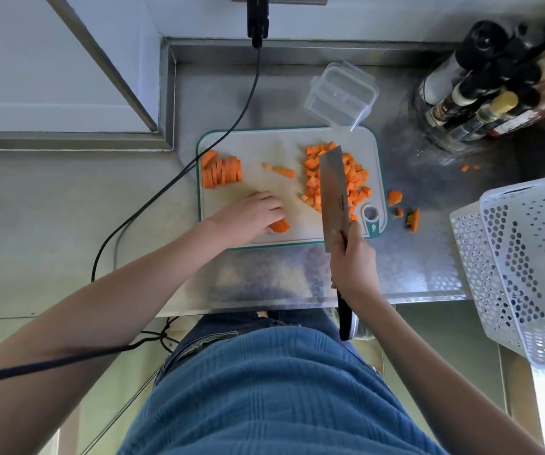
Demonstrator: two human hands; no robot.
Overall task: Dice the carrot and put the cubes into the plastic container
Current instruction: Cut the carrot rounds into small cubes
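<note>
Carrot stock on your cutting board: slices in a row at its far left; diced cubes heaped at its right; one small strip between them; one piece under your left hand, whose curled fingers press it to the board; stray bits on the steel desk just beside the board's right edge. Right hand: grip closed round the cleaver, blade lying over the cube heap. Plastic container: no carrot inside, tilted on the desk beyond the board's far edge. White baskets stacked at far right; bottles at far right corner.
</note>
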